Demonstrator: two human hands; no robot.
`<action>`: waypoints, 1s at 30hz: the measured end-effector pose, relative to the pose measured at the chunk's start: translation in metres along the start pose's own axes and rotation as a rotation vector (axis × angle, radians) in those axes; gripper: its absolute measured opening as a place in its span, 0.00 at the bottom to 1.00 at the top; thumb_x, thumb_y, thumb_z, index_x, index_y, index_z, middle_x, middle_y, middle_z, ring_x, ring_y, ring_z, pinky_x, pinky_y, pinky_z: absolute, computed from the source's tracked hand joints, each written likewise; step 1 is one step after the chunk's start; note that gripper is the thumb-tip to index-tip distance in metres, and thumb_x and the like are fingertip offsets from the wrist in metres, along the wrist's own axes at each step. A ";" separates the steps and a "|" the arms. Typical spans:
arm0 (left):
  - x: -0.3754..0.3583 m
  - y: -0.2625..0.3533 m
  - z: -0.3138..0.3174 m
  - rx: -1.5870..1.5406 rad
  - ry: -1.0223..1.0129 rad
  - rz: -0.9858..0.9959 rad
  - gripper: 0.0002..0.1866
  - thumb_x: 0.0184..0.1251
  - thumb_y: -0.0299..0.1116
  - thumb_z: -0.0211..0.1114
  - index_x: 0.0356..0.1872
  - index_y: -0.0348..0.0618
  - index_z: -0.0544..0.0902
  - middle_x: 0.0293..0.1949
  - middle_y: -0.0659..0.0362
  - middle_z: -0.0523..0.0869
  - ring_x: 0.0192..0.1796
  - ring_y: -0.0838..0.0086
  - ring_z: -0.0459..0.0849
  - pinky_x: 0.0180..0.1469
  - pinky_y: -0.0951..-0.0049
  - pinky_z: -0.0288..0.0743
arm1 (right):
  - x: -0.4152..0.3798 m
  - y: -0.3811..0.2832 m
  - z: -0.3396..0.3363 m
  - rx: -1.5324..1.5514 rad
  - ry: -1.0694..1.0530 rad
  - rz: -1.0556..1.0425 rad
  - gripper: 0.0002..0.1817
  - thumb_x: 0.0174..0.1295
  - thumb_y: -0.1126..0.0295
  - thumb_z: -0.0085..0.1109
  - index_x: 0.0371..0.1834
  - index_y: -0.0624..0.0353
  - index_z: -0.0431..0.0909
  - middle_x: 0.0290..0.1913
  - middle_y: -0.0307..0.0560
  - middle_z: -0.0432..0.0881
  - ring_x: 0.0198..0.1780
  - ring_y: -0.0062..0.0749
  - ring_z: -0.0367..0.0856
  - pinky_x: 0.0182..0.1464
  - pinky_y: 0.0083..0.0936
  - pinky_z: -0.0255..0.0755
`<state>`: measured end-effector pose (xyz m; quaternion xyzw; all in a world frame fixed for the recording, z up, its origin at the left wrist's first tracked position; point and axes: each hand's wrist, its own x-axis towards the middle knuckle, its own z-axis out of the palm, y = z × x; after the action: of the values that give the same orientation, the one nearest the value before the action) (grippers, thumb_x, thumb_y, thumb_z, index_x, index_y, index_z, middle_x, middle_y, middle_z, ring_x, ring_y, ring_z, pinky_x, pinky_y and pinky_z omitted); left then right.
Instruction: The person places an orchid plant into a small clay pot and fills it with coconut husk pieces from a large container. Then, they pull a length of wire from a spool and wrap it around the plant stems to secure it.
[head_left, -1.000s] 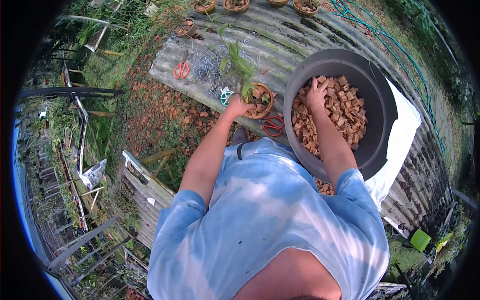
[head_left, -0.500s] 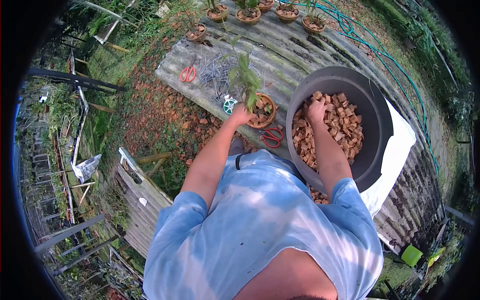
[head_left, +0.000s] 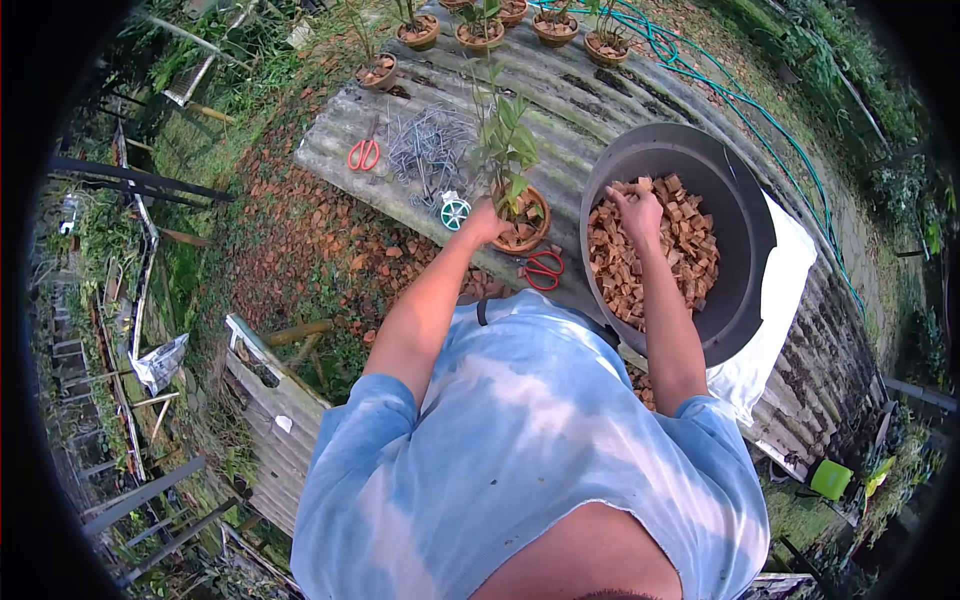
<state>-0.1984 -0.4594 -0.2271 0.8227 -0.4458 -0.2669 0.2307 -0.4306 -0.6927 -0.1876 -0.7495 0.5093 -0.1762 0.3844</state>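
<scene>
My left hand (head_left: 486, 223) is closed at the left rim of a small clay pot (head_left: 541, 232), around the base of a leafy plant (head_left: 508, 140). Brown chunks, like coconut husk chips, lie in this pot. Inside a large dark tub (head_left: 745, 255), my right hand (head_left: 640, 212) is just above a heap of the same husk chips (head_left: 690, 245). Its fingers are curled together, with chips at their tips; how many they hold is partly hidden. Red-handled scissors (head_left: 543, 270) lie just below the pot. A green-and-white reel of tie wire (head_left: 455, 212) sits to its left.
A corrugated sheet (head_left: 570, 110) serves as the work surface. On it are a pile of wire pieces (head_left: 425, 145), another red-handled pair of scissors (head_left: 364, 153) and several potted plants (head_left: 418, 32) along the far edge. A white sack (head_left: 785, 290) lies beside the tub; a green hose (head_left: 740, 95) runs behind.
My right hand has risen slightly out of the husk chips, its fingers now drawn together above them. My left hand stays at the pot. The view has shifted a little.
</scene>
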 end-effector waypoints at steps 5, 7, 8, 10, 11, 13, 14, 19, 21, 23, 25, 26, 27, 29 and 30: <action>0.016 -0.022 0.017 0.012 0.028 0.105 0.33 0.50 0.38 0.83 0.59 0.42 0.82 0.48 0.41 0.89 0.53 0.44 0.87 0.55 0.53 0.81 | -0.060 -0.070 -0.045 0.667 -0.180 0.093 0.20 0.66 0.60 0.75 0.48 0.67 0.85 0.40 0.42 0.89 0.42 0.22 0.87 0.47 0.20 0.79; 0.015 -0.020 0.014 -0.008 0.062 0.190 0.33 0.50 0.39 0.83 0.59 0.42 0.82 0.49 0.42 0.89 0.54 0.44 0.86 0.55 0.53 0.81 | -0.088 -0.098 -0.056 0.786 -0.232 0.084 0.18 0.67 0.61 0.73 0.48 0.67 0.85 0.42 0.43 0.89 0.43 0.22 0.87 0.49 0.19 0.79; 0.014 -0.014 0.006 0.007 0.018 0.178 0.33 0.50 0.39 0.83 0.60 0.42 0.82 0.49 0.42 0.89 0.54 0.44 0.86 0.56 0.53 0.81 | -0.096 -0.101 -0.054 0.788 -0.266 0.100 0.17 0.67 0.62 0.74 0.47 0.65 0.86 0.46 0.43 0.88 0.44 0.20 0.86 0.49 0.18 0.79; 0.015 -0.011 -0.002 0.065 -0.051 0.132 0.33 0.50 0.38 0.83 0.60 0.42 0.82 0.54 0.42 0.87 0.57 0.46 0.85 0.57 0.54 0.80 | -0.116 -0.116 -0.044 0.687 -0.325 0.078 0.15 0.67 0.62 0.74 0.46 0.64 0.86 0.46 0.43 0.88 0.45 0.20 0.86 0.50 0.18 0.78; 0.018 -0.015 -0.002 0.049 -0.037 0.195 0.34 0.50 0.38 0.83 0.60 0.43 0.82 0.54 0.43 0.87 0.58 0.47 0.85 0.58 0.55 0.80 | -0.127 -0.127 -0.038 0.638 -0.352 0.066 0.15 0.67 0.62 0.74 0.46 0.63 0.86 0.46 0.42 0.88 0.45 0.20 0.85 0.51 0.18 0.77; 0.029 -0.031 0.010 0.011 -0.015 0.324 0.34 0.50 0.37 0.83 0.61 0.43 0.82 0.56 0.44 0.87 0.59 0.49 0.85 0.58 0.56 0.80 | -0.139 -0.141 -0.010 0.593 -0.373 -0.033 0.15 0.66 0.62 0.74 0.43 0.64 0.87 0.41 0.41 0.89 0.46 0.19 0.83 0.53 0.21 0.76; 0.037 -0.040 0.019 -0.043 -0.044 0.346 0.34 0.50 0.35 0.82 0.61 0.43 0.82 0.56 0.46 0.88 0.58 0.51 0.86 0.59 0.57 0.80 | -0.135 -0.134 0.012 0.629 -0.360 -0.048 0.16 0.66 0.61 0.75 0.44 0.64 0.87 0.41 0.41 0.89 0.45 0.19 0.83 0.52 0.21 0.76; 0.043 -0.043 0.019 -0.108 -0.063 0.325 0.33 0.55 0.40 0.77 0.63 0.46 0.79 0.57 0.44 0.85 0.57 0.45 0.84 0.58 0.51 0.80 | -0.126 -0.104 0.086 0.536 -0.392 -0.065 0.15 0.67 0.65 0.73 0.48 0.65 0.85 0.42 0.37 0.88 0.41 0.16 0.83 0.48 0.20 0.79; 0.037 -0.033 0.009 -0.302 -0.093 0.188 0.30 0.57 0.40 0.76 0.61 0.44 0.80 0.55 0.42 0.87 0.57 0.44 0.85 0.58 0.52 0.80 | -0.129 -0.088 0.104 0.461 -0.367 -0.041 0.18 0.65 0.64 0.75 0.49 0.66 0.85 0.45 0.40 0.88 0.44 0.21 0.84 0.51 0.24 0.79; 0.032 -0.033 0.011 -0.151 -0.061 0.138 0.27 0.59 0.39 0.75 0.59 0.43 0.82 0.54 0.41 0.87 0.58 0.45 0.85 0.58 0.54 0.80 | -0.136 -0.066 0.117 0.299 -0.229 -0.253 0.19 0.60 0.63 0.79 0.47 0.65 0.85 0.48 0.45 0.88 0.47 0.30 0.86 0.52 0.29 0.78; 0.035 -0.036 0.015 -0.094 -0.016 0.100 0.26 0.58 0.40 0.77 0.58 0.43 0.84 0.53 0.44 0.89 0.58 0.49 0.86 0.57 0.57 0.81 | -0.132 -0.048 0.127 0.203 -0.155 -0.382 0.20 0.56 0.64 0.80 0.45 0.65 0.84 0.51 0.50 0.86 0.50 0.39 0.86 0.54 0.33 0.78; 0.034 -0.038 0.018 -0.118 -0.010 0.117 0.28 0.57 0.39 0.77 0.59 0.44 0.82 0.53 0.44 0.89 0.58 0.48 0.86 0.57 0.57 0.80 | -0.131 -0.040 0.132 0.191 -0.152 -0.396 0.21 0.56 0.64 0.80 0.46 0.65 0.83 0.53 0.51 0.84 0.52 0.43 0.85 0.55 0.35 0.78; 0.034 -0.039 0.019 -0.139 -0.004 0.136 0.29 0.57 0.39 0.77 0.60 0.44 0.81 0.53 0.45 0.88 0.58 0.48 0.86 0.58 0.57 0.80 | -0.131 -0.038 0.135 0.181 -0.148 -0.409 0.21 0.55 0.65 0.81 0.46 0.65 0.83 0.55 0.53 0.83 0.54 0.47 0.84 0.56 0.36 0.77; 0.036 -0.040 0.019 -0.174 0.007 0.175 0.32 0.55 0.38 0.77 0.62 0.44 0.79 0.53 0.45 0.88 0.58 0.47 0.85 0.59 0.57 0.80 | -0.123 -0.036 0.141 0.110 -0.145 -0.382 0.23 0.56 0.66 0.79 0.50 0.64 0.80 0.58 0.55 0.82 0.57 0.54 0.82 0.57 0.40 0.77; 0.030 -0.034 0.011 -0.142 -0.015 0.195 0.33 0.55 0.38 0.77 0.63 0.44 0.78 0.54 0.45 0.88 0.59 0.47 0.85 0.60 0.57 0.80 | -0.123 -0.038 0.141 0.084 -0.147 -0.371 0.24 0.56 0.66 0.79 0.52 0.63 0.79 0.58 0.56 0.81 0.58 0.56 0.82 0.58 0.41 0.76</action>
<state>-0.1713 -0.4700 -0.2635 0.7550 -0.5054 -0.2802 0.3100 -0.3658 -0.5191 -0.2339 -0.8246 0.3254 -0.2099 0.4125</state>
